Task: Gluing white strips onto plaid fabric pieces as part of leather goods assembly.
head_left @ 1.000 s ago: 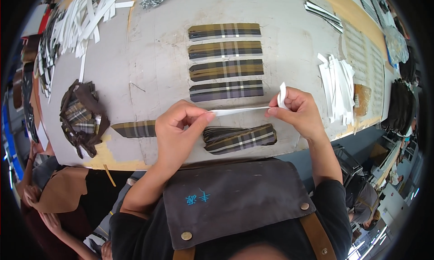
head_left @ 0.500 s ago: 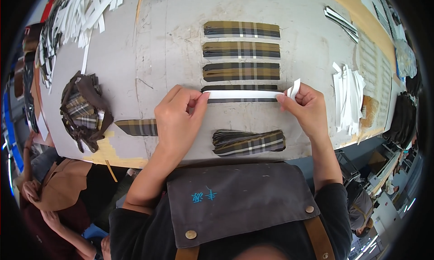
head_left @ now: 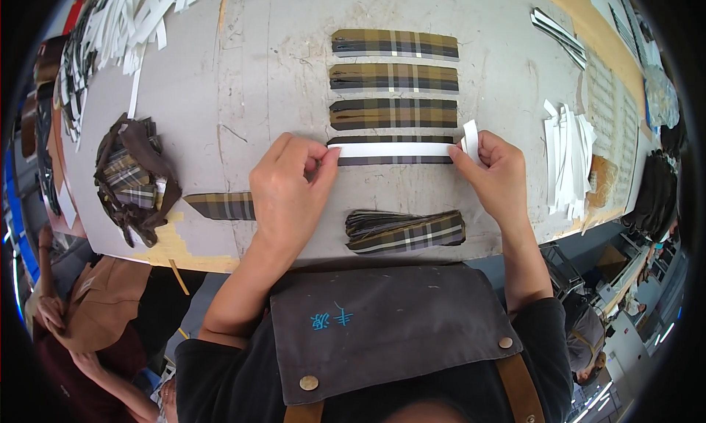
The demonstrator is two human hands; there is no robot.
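Note:
A white strip (head_left: 393, 150) stretches flat between my hands, along the nearest plaid fabric piece (head_left: 397, 160) of a column. My left hand (head_left: 290, 177) pinches its left end. With thumb and fingers closed, my right hand (head_left: 494, 169) grips the right end, where a short white tail (head_left: 471, 136) sticks up between the fingers. Beyond lie three more plaid pieces, the closest of them a brown and black one (head_left: 393, 114). On my side of the strip rests a fanned stack of plaid pieces (head_left: 404, 232). Another plaid piece (head_left: 219, 206) is partly hidden behind my left wrist.
A dark bundle of plaid fabric (head_left: 136, 177) sits at the left. White strips pile up at the far left (head_left: 151, 15) and at the right (head_left: 568, 151), beside a brown block (head_left: 601, 180). Another person's hand (head_left: 51, 313) shows beyond the table's left corner.
The white strip and the plaid piece under it sit slightly farther up the picture. My right hand has shifted a little left, and the strip's tail now stands more upright.

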